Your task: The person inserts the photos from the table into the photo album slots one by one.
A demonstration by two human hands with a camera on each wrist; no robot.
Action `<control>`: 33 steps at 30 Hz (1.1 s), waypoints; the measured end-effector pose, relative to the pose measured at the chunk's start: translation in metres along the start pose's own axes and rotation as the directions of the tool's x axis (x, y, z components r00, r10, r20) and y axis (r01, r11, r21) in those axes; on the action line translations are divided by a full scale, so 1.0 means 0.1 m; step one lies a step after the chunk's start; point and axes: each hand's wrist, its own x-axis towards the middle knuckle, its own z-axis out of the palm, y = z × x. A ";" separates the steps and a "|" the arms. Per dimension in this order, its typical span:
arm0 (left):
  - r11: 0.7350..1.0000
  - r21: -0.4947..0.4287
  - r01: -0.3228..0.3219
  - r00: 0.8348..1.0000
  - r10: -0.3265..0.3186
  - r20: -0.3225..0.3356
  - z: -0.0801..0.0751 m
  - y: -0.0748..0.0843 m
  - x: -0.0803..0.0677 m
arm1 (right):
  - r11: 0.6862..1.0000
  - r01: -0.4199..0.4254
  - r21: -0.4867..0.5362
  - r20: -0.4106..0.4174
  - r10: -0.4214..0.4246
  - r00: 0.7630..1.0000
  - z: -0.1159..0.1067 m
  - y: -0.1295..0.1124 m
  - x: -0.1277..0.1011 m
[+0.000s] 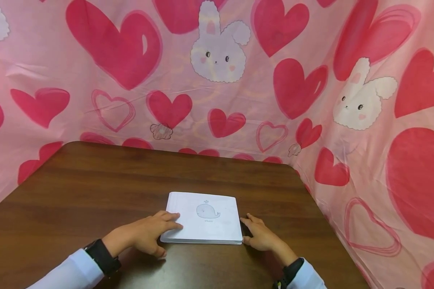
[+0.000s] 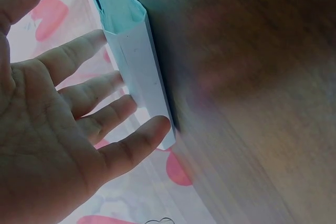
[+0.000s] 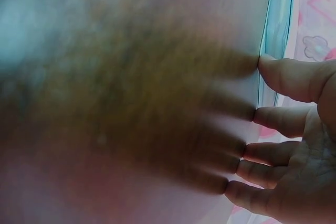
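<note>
Head view, lower centre: your left hand (image 1: pixel 144 237) and right hand (image 1: pixel 261 236), fingers straight and slightly spread, touch opposite edges of a white square whale-print board book (image 1: pixel 205 217) on a dark wooden table (image 1: pixel 94 192).

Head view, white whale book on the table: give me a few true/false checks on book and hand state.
1. The book lies closed and flat on the wooden table. True.
2. The left hand lifts the book clear of the table. False: its fingers rest on the book's left edge, and the book stays flat on the wood.
3. The right hand rests at the book's right edge with fingers straight, fingertips on the table. True.
4. The cover shows a rabbit drawing. False: it shows a small grey whale; rabbits appear only on the pink heart cloth behind the table.
5. A pen lies beside the book. False: only the book and both hands are on the table.
</note>
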 end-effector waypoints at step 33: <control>1.000 -0.029 0.004 1.000 -0.005 -0.025 -0.02 0.00 0.02 | 0.993 0.110 0.046 -0.174 -0.100 0.980 -0.12 -0.07 0.01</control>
